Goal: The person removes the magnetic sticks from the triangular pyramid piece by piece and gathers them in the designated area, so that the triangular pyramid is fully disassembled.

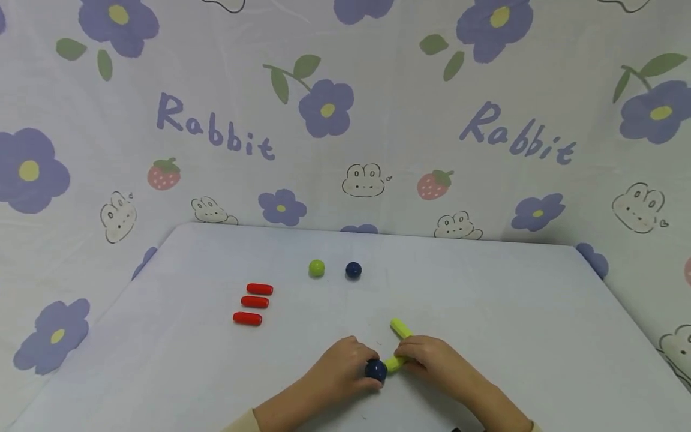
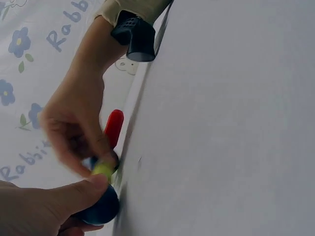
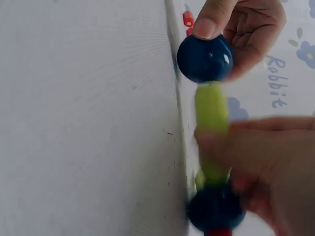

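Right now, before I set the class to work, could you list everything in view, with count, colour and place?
Held ball: 1, dark blue, in the left hand
Pinched rod: 1, lime, between both hands
Second lime rod: 1, lime, reaching past the right fingertips
Lower ball: 1, dark blue, by the right hand
Red rod: 1, red, by the lower ball
Row of rods: 3, red, left on the table
Far ball: 1, dark blue, far middle
Lime ball: 1, lime, left of the far ball
Table: 1, white, beneath everything
Backdrop: patterned, white with purple flowers, behind
Wrist device: 1, black, right wrist
Sleeves: 2, beige, forearms
Left hand: 1, gripping the held ball
Right hand: 1, pinching the pinched rod
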A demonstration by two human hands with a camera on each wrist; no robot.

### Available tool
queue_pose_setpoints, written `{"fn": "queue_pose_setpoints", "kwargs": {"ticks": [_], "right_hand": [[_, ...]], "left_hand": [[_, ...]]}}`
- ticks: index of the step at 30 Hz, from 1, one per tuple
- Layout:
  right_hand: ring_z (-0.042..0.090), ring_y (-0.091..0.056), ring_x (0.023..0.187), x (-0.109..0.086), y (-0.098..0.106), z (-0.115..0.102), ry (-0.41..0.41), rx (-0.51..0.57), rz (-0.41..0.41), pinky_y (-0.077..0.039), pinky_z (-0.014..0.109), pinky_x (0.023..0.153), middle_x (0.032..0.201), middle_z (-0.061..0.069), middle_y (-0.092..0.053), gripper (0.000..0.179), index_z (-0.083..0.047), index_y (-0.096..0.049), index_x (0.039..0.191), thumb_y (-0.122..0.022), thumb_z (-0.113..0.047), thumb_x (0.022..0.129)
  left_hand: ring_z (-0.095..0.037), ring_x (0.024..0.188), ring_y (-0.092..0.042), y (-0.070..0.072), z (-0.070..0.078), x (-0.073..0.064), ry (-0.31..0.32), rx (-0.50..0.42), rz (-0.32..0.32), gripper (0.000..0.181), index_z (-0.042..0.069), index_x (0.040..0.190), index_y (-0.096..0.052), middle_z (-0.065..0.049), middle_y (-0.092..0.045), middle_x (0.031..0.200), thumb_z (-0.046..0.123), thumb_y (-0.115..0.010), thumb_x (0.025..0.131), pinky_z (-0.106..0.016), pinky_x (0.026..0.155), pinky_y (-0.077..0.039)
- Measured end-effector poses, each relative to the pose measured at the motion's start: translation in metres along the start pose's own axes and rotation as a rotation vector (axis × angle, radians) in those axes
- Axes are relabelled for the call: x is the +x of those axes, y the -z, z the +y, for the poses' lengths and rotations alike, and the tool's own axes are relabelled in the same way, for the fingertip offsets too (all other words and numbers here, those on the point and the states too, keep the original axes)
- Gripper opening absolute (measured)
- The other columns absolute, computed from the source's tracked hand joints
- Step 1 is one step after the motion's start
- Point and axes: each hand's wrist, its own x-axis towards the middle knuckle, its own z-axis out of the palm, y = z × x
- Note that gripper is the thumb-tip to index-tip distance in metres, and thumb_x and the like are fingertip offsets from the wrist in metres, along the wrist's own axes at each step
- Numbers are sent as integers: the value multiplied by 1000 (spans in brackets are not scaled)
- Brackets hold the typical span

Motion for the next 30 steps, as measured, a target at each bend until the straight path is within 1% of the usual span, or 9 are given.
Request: {"fn": "queue_pose_setpoints", "kwargs": {"ticks": [3,5,6,7,12,17,21,26,30], "right_hand": [[17,-66,88,0,0,1,-14,-18,-7,-54,29,79,92,0,-70,19,-6,-70,90,-74,-1,72],[16,-66,87,0,0,2,-14,-33,0,-54,29,78,91,0,-70,19,-6,-70,89,-75,-1,72],[16,-66,87,0,1,3,-14,-31,0,-54,29,78,91,0,-70,19,-6,-70,89,-75,-1,72],[16,-66,87,0,1,3,-7,-33,2,-54,28,78,90,0,-70,18,-6,-70,89,-75,-2,71],[15,-66,87,0,2,4,-9,-20,5,-54,28,78,90,-1,-70,18,-7,-70,88,-75,-2,71],[16,-66,87,0,1,3,-27,3,-16,-54,29,78,91,0,-70,18,-7,-71,90,-74,-2,73],[16,-66,88,-1,2,3,-60,8,-42,-54,30,79,92,1,-70,18,-7,-71,90,-74,-3,73],[17,-66,91,-1,7,4,-95,35,-55,-54,30,80,97,2,-69,21,-5,-70,95,-73,0,74],[11,-61,81,-3,11,5,-169,73,-50,-52,22,69,103,5,-65,30,-1,-67,102,-74,0,73]], "left_hand": [[-3,77,-50,7,-10,-8,133,-65,-39,41,10,107,-68,3,-70,95,39,-72,78,-16,70,-43],[-4,77,-48,13,-16,-12,225,-96,-43,41,11,108,-68,2,-70,95,37,-73,78,-17,69,-45],[-4,77,-48,15,-19,-14,254,-109,-36,41,11,108,-68,2,-70,95,37,-73,77,-18,69,-45],[-5,77,-47,16,-22,-15,268,-114,-28,41,11,108,-68,1,-70,96,36,-74,77,-18,69,-45],[-5,76,-47,15,-28,-14,254,-88,-3,42,10,109,-68,0,-70,98,37,-73,77,-18,70,-45],[-5,76,-46,9,-29,-6,248,-58,14,43,10,109,-67,1,-70,98,39,-72,78,-19,69,-44],[-6,76,-47,2,-28,9,260,-62,59,42,9,108,-67,1,-69,97,39,-71,79,-20,69,-44],[-11,82,-55,-6,-30,33,265,-42,128,39,8,104,-68,-1,-70,96,37,-71,79,-24,74,-47],[-15,88,-60,-9,-32,49,273,-41,171,40,5,105,-68,-5,-71,99,35,-72,79,-28,78,-48]]}}
